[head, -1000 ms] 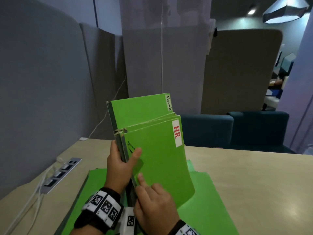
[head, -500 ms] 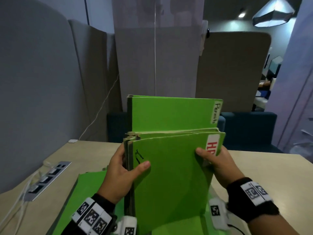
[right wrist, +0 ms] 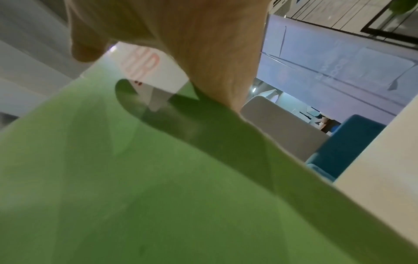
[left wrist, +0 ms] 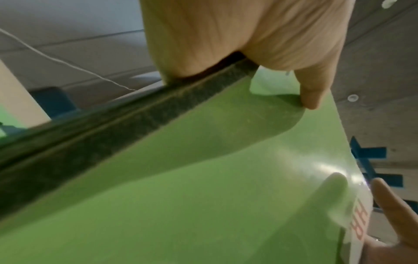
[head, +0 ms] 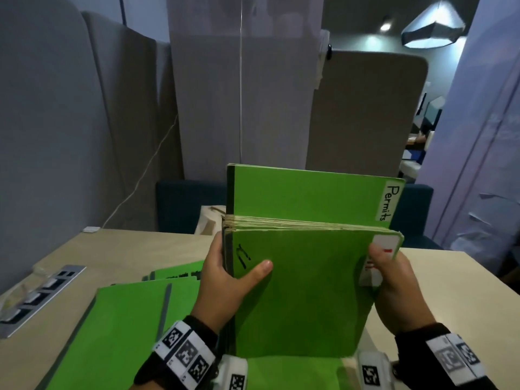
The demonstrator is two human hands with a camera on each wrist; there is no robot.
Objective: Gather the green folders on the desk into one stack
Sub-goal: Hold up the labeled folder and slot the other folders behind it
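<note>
fingers behind folders (head: 304,291) hidden, right hand (head: 392,288) covering label

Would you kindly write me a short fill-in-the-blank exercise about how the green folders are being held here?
1. The upright folders are gripped by ____ hands.
2. The taller back folder has a label reading ____.
3. The right hand partly covers the front label, lettered in ____.
4. More green folders lie ____ on the desk.

Answers: both; Permits; red; flat
</note>
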